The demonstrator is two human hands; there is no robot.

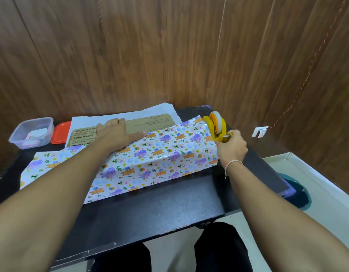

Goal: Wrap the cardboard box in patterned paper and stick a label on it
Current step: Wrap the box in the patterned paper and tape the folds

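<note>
A flat cardboard box (150,122) lies on the black table (169,205), its near side and front covered by patterned paper (150,163) with bears and octopuses. The paper's white underside (130,112) shows behind the box. My left hand (115,133) presses flat on the box top, fingers straight, holding the paper edge down. My right hand (231,146) is at the box's right end, fingers curled at the front of a yellow tape dispenser (215,126) holding a roll of tape. Whether it pinches the tape end is unclear.
A clear plastic container (32,132) with small paper items stands at the table's back left, its red lid (60,132) beside it. A wood-panelled wall rises behind. A white socket (260,132) with a cord is on the right wall. My legs are under the table's front edge.
</note>
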